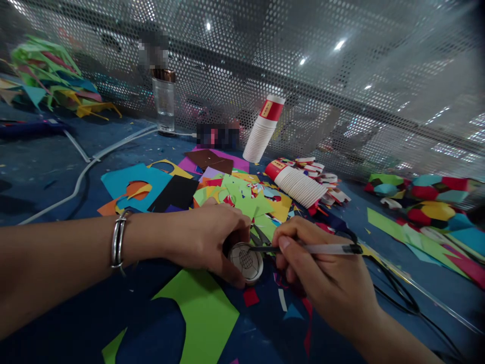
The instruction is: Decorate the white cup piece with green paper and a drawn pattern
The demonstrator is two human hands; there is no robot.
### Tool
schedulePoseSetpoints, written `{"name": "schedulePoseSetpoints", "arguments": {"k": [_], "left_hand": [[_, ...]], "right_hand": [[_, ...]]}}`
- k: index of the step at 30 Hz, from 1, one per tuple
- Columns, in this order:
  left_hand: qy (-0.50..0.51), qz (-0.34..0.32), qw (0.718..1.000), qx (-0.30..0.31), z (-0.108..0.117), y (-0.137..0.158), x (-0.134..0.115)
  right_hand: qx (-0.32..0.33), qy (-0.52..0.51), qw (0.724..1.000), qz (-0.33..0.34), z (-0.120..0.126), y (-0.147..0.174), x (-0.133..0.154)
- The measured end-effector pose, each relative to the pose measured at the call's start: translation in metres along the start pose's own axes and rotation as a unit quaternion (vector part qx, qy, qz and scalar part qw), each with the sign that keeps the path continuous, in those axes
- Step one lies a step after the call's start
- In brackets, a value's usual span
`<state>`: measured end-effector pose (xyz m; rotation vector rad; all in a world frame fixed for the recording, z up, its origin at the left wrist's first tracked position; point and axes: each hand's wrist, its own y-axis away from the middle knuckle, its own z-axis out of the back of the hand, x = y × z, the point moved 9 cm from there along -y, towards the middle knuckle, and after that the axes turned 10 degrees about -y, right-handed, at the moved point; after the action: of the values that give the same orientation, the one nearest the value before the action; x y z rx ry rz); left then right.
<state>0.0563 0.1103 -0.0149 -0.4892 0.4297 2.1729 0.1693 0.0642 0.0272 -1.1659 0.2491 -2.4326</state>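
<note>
My left hand (pixel 215 235) is closed around the side of a white paper cup (pixel 254 270), whose round, rimmed end faces up. On that end is a dark line drawing with a gridded oval, like a turtle. A pen (pixel 329 248) with a clear barrel and black end is pinched in my right hand (pixel 322 273). Its tip touches the cup's face near the upper edge of the drawing. Grey scissor blades (pixel 259 235) show between my hands, partly covered. Light green cut paper (pixel 204 308) lies below my left hand. My left fingertips are partly hidden behind the cup.
Coloured paper scraps (pixel 242 192) spread beyond my hands. One cup stack (pixel 261 131) stands tilted; another stack (pixel 303 184) lies down. A clear bottle (pixel 164 103) stands by the perforated metal panel (pixel 227 65). A white cable (pixel 81 177) crosses left; patchwork paper pieces (pixel 435 194) sit right.
</note>
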Motion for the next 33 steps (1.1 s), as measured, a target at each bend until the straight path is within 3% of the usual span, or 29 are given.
{"name": "schedulePoseSetpoints", "arguments": {"k": [14, 33], "left_hand": [[0.013, 0.003, 1.0, 0.006, -0.0015, -0.0007, 0.0026], [-0.008, -0.01, 1.0, 0.005, 0.0002, -0.0004, -0.0001]], "right_hand": [[-0.006, 0.035, 0.999, 0.014, -0.0001, 0.0006, 0.0033], [0.0, 0.008, 1.0, -0.002, -0.0019, 0.0, -0.0001]]}}
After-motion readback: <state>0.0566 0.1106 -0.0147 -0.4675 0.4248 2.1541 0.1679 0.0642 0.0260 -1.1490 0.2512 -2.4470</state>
